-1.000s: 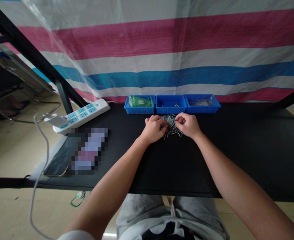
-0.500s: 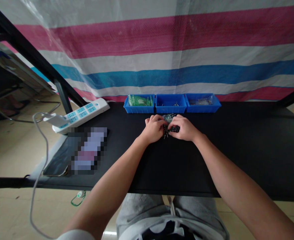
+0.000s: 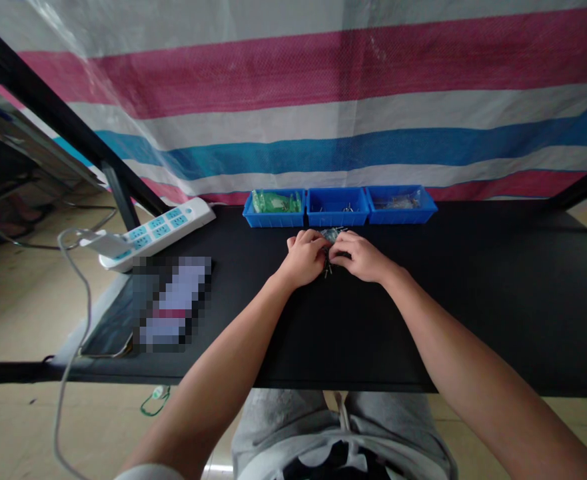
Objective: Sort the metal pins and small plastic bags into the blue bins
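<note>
On the black table my left hand (image 3: 306, 258) and my right hand (image 3: 357, 257) meet, fingertips nearly touching. Thin dark screw-like pieces (image 3: 327, 268) with pale ends poke out beneath the curled fingers of my left hand. A small clear plastic bag (image 3: 331, 235) lies just behind the fingers, partly covered by both hands. The thumb and fingers of my right hand are pinched together beside the pieces. Whatever is between those fingertips is too small and hidden to name.
Behind the hands stand a blue bin with a green packet (image 3: 276, 201), a blue bin with small metal pieces (image 3: 337, 218) and a blue bin with a clear bag (image 3: 401, 215). A white power strip (image 3: 158, 233) and a blurred-out phone-like object (image 3: 176, 303) lie left.
My right hand has shifted slightly left, closer to my left hand, and fewer dark pieces show under it. The whole view has moved a little.
</note>
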Demonstrator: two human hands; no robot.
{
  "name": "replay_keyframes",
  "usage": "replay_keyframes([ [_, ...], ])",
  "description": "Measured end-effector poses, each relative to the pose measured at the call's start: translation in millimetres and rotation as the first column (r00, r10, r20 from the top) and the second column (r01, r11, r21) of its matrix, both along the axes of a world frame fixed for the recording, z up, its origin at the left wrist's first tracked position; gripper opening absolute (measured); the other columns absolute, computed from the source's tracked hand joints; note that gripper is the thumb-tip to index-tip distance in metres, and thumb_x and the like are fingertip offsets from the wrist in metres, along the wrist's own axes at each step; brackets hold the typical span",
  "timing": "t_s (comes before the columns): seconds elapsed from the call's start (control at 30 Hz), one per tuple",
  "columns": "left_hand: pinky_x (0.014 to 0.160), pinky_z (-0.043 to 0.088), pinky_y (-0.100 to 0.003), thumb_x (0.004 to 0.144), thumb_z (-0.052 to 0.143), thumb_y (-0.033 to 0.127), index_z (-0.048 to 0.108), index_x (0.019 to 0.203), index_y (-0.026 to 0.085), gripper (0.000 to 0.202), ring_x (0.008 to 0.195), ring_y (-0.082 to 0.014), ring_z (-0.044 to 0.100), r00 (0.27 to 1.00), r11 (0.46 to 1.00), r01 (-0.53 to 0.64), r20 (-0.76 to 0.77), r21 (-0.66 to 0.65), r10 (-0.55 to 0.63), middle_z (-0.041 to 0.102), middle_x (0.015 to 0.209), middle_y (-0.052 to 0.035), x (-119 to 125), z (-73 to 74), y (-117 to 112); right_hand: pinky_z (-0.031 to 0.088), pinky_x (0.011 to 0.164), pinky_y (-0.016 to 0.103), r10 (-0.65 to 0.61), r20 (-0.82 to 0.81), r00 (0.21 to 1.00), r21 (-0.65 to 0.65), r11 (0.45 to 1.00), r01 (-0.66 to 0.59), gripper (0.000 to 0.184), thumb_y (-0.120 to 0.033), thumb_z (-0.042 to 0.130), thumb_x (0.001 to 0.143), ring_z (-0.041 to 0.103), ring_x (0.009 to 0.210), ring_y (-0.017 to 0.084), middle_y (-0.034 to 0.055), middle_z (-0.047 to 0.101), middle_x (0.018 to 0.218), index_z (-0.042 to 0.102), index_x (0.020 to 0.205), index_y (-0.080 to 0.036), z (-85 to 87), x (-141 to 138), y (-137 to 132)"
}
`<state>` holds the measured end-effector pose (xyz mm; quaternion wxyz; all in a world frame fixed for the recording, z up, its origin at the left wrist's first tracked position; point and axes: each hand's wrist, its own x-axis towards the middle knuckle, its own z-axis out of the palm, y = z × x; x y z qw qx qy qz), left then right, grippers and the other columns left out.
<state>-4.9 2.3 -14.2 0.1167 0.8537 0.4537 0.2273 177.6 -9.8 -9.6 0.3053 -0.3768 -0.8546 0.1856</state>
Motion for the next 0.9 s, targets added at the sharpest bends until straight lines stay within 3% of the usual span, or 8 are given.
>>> replay_keyframes([
  [0.1,0.088,0.036,-0.042,0.084,0.046,0.015,0.066,0.102,0.023,0.029,0.106,-0.0228,0.051,0.999,1.000,-0.001,0.038,0.014,0.001,0.062,0.111,-0.0061,0.3,1.6,-0.3,0.041,0.069,0.030,-0.090,-0.200,0.976,-0.101,0.992,0.071,0.011,-0.024,0.058,0.086,0.051,0.072,0.015,0.0019,0.054,0.078,0.059,0.077,-0.018,0.1,-2.9,-1.0],
  [0.23,0.089,0.035,-0.041,0.086,0.045,0.017,0.065,0.105,0.022,0.029,0.105,-0.0220,0.052,0.996,1.000,0.009,0.083,0.011,-0.010,0.062,0.110,-0.0061,0.3,6.9,-2.5,0.039,0.059,0.027,-0.265,-0.455,0.850,-0.295,0.946,0.137,0.021,-0.040,0.058,0.086,0.048,0.061,0.012,-0.0011,0.053,0.070,0.054,0.082,-0.019,-4.5,-2.8,2.1],
  [0.4,0.089,0.035,-0.039,0.089,0.050,0.032,0.064,0.107,0.022,0.025,0.103,-0.0219,0.054,0.991,0.997,0.075,0.106,0.031,-0.078,0.063,0.107,-0.0058,-0.9,12.4,-6.0,0.036,0.048,0.025,-0.340,-0.628,0.700,-0.434,0.900,0.048,0.037,-0.055,0.063,0.079,0.046,0.050,0.010,-0.0036,0.053,0.059,0.052,0.079,-0.019,-4.2,-2.3,4.5],
  [0.57,0.089,0.033,-0.037,0.090,0.052,0.041,0.066,0.098,0.023,0.025,0.100,-0.0204,0.056,0.992,0.994,0.083,0.088,0.067,-0.089,0.065,0.102,-0.0043,-1.0,11.7,-5.1,0.041,0.047,0.024,-0.403,-0.697,0.594,-0.513,0.858,-0.019,0.040,-0.054,0.069,0.071,0.053,0.051,0.010,-0.0008,0.063,0.070,0.050,0.082,-0.020,-0.8,-6.9,4.1],
  [0.73,0.088,0.032,-0.035,0.094,0.047,0.039,0.065,0.091,0.022,0.025,0.096,-0.0179,0.057,0.993,0.994,0.063,0.092,0.086,-0.071,0.066,0.099,-0.0035,-0.8,11.5,-3.9,0.035,0.042,0.021,-0.450,-0.652,0.610,-0.560,0.828,0.013,0.036,-0.050,0.070,0.070,0.055,0.051,0.010,0.0004,0.064,0.068,0.052,0.078,-0.019,1.7,-5.7,5.0],
  [0.9,0.087,0.032,-0.035,0.096,0.042,0.037,0.063,0.090,0.021,0.027,0.094,-0.0167,0.058,0.992,0.996,0.052,0.114,0.078,-0.060,0.067,0.094,-0.0022,-1.1,11.7,-4.5,0.032,0.045,0.022,-0.478,-0.562,0.675,-0.557,0.822,0.118,0.020,-0.034,0.067,0.069,0.046,0.046,0.008,-0.0002,0.063,0.061,0.056,0.069,-0.018,7.5,0.9,4.2],
])
